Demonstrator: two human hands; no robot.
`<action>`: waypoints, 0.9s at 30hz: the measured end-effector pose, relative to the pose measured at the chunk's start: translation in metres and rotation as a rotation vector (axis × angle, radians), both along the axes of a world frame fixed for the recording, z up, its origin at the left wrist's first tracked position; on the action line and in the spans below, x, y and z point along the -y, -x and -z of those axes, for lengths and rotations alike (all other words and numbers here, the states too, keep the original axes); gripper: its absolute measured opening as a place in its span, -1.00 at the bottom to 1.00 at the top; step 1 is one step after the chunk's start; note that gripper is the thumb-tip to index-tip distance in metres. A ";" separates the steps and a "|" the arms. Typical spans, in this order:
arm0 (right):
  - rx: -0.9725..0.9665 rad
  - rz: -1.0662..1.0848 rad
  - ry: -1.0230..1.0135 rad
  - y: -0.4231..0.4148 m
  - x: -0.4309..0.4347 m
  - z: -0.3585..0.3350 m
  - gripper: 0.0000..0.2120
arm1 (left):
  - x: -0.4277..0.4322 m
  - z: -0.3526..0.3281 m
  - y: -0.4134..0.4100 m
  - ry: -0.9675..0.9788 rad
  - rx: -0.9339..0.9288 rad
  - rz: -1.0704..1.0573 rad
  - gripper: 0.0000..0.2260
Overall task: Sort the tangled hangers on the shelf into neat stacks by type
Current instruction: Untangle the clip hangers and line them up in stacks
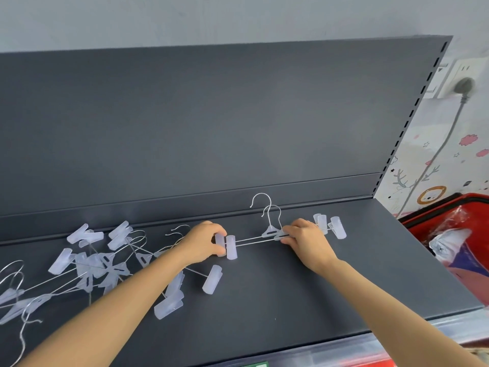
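You face a dark grey metal shelf (291, 292) whose tall back panel (211, 115) stands against a pale grey wall (185, 17). To your right are a wall socket (461, 68) with a plug in it, cartoon-patterned wallpaper (471, 160) and a red basket (420, 229).

Two clip hangers (270, 231) lie flat at centre-right of frame, stacked one on the other w/ wire bars nearly aligned, hooks pointing toward top of frame. Frosted plastic clips at both ends. My left hand (205, 243) pinches the left-end clips, and my right hand (304, 238) grips by the middle. Tangled pile (100, 266) of same-looking hangers sprawls at lower left on the dark grey shelf (291, 300), hooks & clips crossing all ways.
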State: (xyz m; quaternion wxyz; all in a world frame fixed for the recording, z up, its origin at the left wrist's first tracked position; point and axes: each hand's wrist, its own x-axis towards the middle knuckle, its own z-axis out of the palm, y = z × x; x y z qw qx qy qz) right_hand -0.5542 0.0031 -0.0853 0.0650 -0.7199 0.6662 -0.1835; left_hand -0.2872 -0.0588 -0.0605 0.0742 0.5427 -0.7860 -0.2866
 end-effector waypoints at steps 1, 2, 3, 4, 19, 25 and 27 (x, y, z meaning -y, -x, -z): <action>0.001 -0.004 -0.001 0.000 0.000 -0.001 -0.83 | 0.000 0.000 -0.001 -0.001 0.004 0.004 -0.69; 0.001 -0.006 -0.001 0.000 0.000 -0.001 -0.83 | -0.001 -0.001 -0.002 0.000 0.006 0.012 -0.71; 0.002 -0.007 0.000 0.000 0.000 -0.001 -0.84 | -0.001 -0.001 -0.003 0.003 0.010 0.020 -0.73; 0.004 -0.007 -0.004 -0.001 0.000 0.000 -0.84 | 0.000 -0.001 -0.003 0.012 0.016 0.029 -0.76; -0.021 0.067 -0.043 -0.007 0.005 0.003 -0.81 | 0.008 0.005 0.001 0.034 -0.070 -0.017 -0.77; -0.051 0.031 -0.035 -0.005 0.008 0.000 -0.84 | 0.008 0.002 0.004 0.002 -0.076 -0.009 -0.60; -0.045 0.024 -0.028 -0.001 0.008 0.000 -0.83 | 0.007 0.004 0.003 -0.024 -0.082 -0.017 -0.57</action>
